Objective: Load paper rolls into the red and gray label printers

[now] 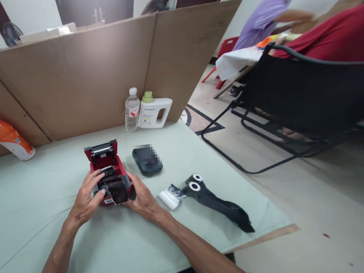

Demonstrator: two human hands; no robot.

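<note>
Cardboard screen (83,77) stands along the far edge of the counter (28,206), which is covered in pale green cloth. Black folding chair (296,97) on the floor to the right; two other people beyond it. Orange bottle (2,133) lies tilted at far left. White jug (154,111) and clear water bottle (132,109) stand side by side against the screen. Black ribbon with two white spools (215,198) lies right of centre, a small white roll (169,198) touching its near end. Dark device (147,160) just right of the red printer (107,169), lid open, mid-counter. Left hand (87,200) rests curled on the printer's left side, fingers on black film; right hand (143,198) cups the right front corner
</note>
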